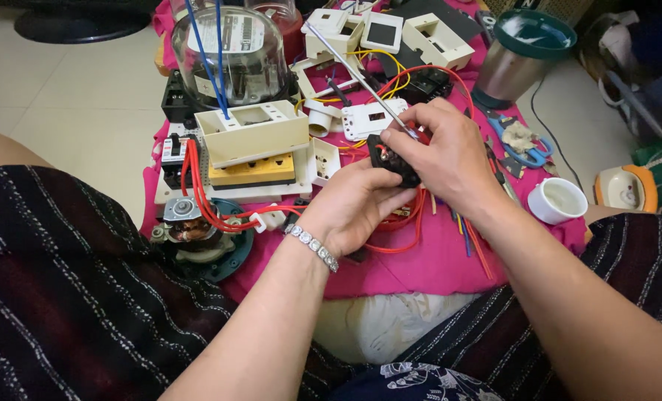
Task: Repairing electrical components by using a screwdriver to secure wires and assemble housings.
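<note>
A small black electrical part (394,160) sits at the middle of the view, over a pink cloth (435,263), pinched between both hands. The left hand (353,208) comes up from six o'clock and cups it from below, fingers curled shut around its lower side. The right hand (442,152) closes over it from three o'clock, fingers bent tight on the red handle of a screwdriver (360,70), whose thin metal shaft runs away toward eleven o'clock. The shaft's long axis slants from the part up and left; which end meets the part is hidden under the fingers. Both hands touch the part, the left bearing it, the right on top.

Red wires (401,226) loop out beneath the hands toward six o'clock. At nine o'clock stands a cream plastic box (253,134) on a yellow block (253,171), with a glass-domed meter (223,52) beyond at eleven o'clock. A white switch plate (372,117) lies just beside the hands at twelve o'clock. A small white cup (557,200) sits at three o'clock.
</note>
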